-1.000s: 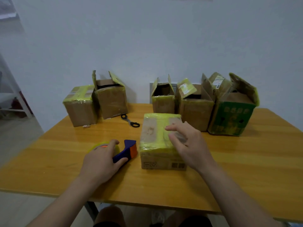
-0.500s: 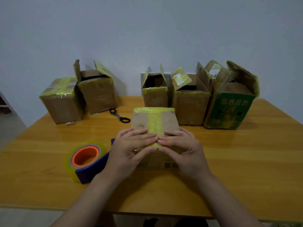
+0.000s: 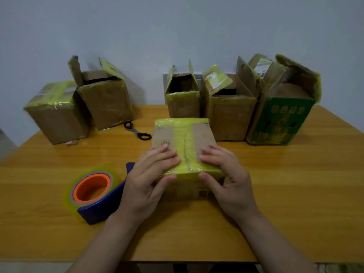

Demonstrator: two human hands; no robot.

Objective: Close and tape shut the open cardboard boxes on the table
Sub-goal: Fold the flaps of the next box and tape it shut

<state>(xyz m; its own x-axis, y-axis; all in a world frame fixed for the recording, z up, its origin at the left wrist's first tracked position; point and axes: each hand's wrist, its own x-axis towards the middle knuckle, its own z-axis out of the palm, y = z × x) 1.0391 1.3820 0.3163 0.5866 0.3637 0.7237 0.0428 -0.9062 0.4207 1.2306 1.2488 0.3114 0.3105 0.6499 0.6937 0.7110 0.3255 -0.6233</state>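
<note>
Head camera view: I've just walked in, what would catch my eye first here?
Two bare hands, the left hand and the right hand, press flat on a brown box striped with bright yellow-green tape at the middle of the table. Left of it lies a tape dispenser with an orange core. At the back right stands a green box with its flaps up.

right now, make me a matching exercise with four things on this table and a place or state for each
Things:
1. scissors
2. tape dispenser
3. green box
4. front box

Place or state:
a. open, right end of the back row
b. taped shut, under the left hand and right hand
c. lying behind the front box, to its left
d. at the near edge, left of the left hand

Pairs: 1-c, 2-d, 3-a, 4-b
</note>
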